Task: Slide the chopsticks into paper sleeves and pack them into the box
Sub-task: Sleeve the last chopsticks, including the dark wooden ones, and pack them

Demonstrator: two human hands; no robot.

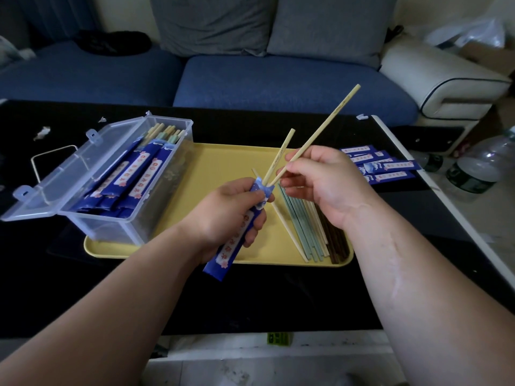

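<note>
Gripping the sleeve (235,242) in the left hand (225,215), mouth tilted up to catch the tips. Pinching a chopstick pair (317,135) in the right hand (320,185), tips right at that mouth. With the box (111,229) open just left, handy for packing.

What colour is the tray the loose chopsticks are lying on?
The tray is pale yellow; the head view, the only one, shows it clearly.

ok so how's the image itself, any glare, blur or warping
Head view: wide-angle lens bows the edges of the black table and swells the near forearms; light is dim and soft, brighter at the right near the bottle; faint sheen on the clear box; the paper sleeve in the left hand and chopsticks in the right hand read sharp.
</note>
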